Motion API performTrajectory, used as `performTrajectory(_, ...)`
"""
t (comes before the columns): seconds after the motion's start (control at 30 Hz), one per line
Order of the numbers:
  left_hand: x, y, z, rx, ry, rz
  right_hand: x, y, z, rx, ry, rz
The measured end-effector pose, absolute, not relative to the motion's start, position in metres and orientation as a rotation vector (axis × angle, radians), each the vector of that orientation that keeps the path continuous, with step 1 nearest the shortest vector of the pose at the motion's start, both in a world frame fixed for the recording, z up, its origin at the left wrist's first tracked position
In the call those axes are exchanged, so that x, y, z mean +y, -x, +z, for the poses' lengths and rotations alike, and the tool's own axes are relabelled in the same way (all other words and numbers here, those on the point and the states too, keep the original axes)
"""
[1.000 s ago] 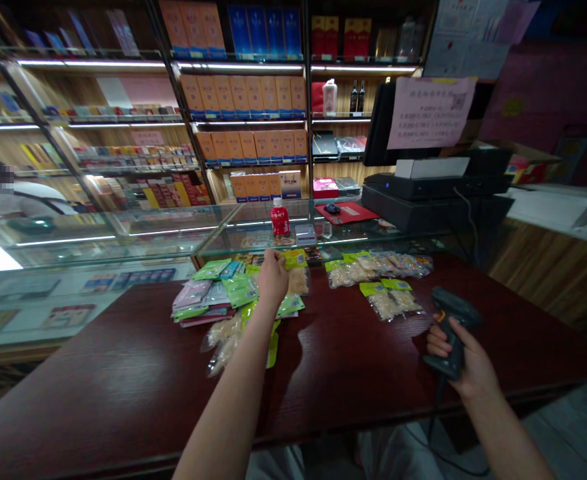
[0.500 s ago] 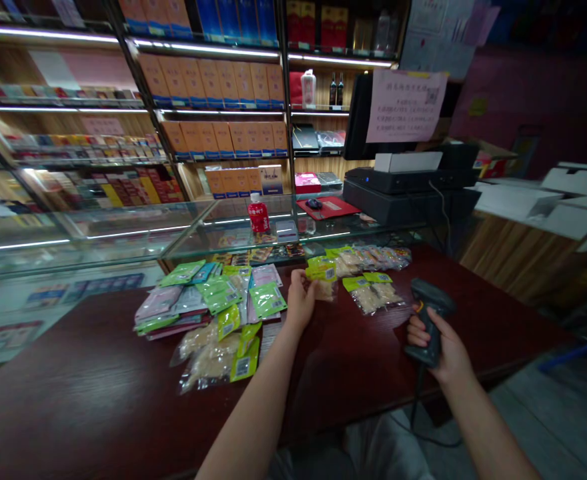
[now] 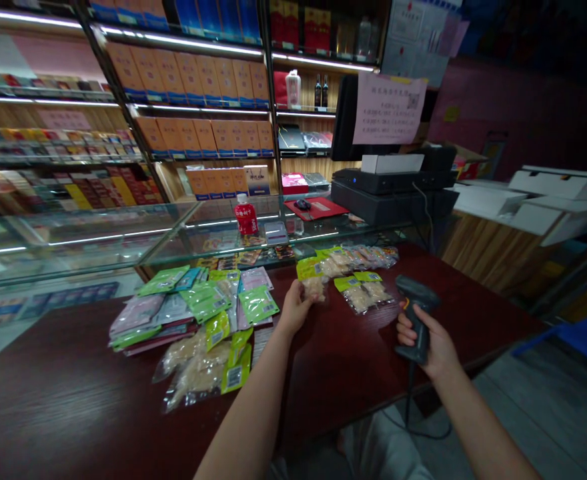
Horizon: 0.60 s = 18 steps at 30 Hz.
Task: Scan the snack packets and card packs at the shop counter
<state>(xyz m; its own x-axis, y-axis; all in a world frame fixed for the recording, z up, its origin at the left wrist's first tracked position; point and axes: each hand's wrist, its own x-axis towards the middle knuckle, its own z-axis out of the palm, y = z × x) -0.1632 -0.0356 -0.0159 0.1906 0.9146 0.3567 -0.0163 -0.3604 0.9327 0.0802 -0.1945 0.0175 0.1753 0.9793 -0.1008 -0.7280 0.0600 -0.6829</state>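
My left hand point(image 3: 295, 308) is closed on the edge of a clear snack packet point(image 3: 314, 289) with pale contents, at the middle of the dark red table. In my right hand point(image 3: 436, 343) is a black barcode scanner point(image 3: 416, 310), held upright by its handle, with its cable hanging down. Between the hands lie two similar snack packets point(image 3: 366, 295) with yellow-green tops. A row of packets point(image 3: 351, 260) runs behind them. To the left sits a pile of green and pink sachets point(image 3: 198, 300), with more yellow-green-topped packets point(image 3: 206, 363) in front of it.
A glass display counter point(image 3: 198, 230) borders the table's far side, bearing a red bottle point(image 3: 246, 217) and a mouse point(image 3: 302, 204) on a red mat. At the right back stand a monitor with a paper sign point(image 3: 388, 110) and a black cash drawer point(image 3: 388, 200). Stocked shelves line the wall.
The packet in my left hand has turned: its yellow-green label faced me before, and now mostly its clear part shows. My view has shifted slightly right; the scanner stays in my right hand.
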Motion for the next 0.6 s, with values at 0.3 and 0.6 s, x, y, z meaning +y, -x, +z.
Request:
performTrajectory(0.3,-0.036,0.164,-0.02,0.755,-1.493,1.256,-0.224,-0.022,0.037,-0.801,0.96,1.365)
performTrajectory(0.6,-0.036,0.168,-0.014,0.897,-1.651,1.219,-0.225,-0.008,0.051,-0.765,0.888,1.424)
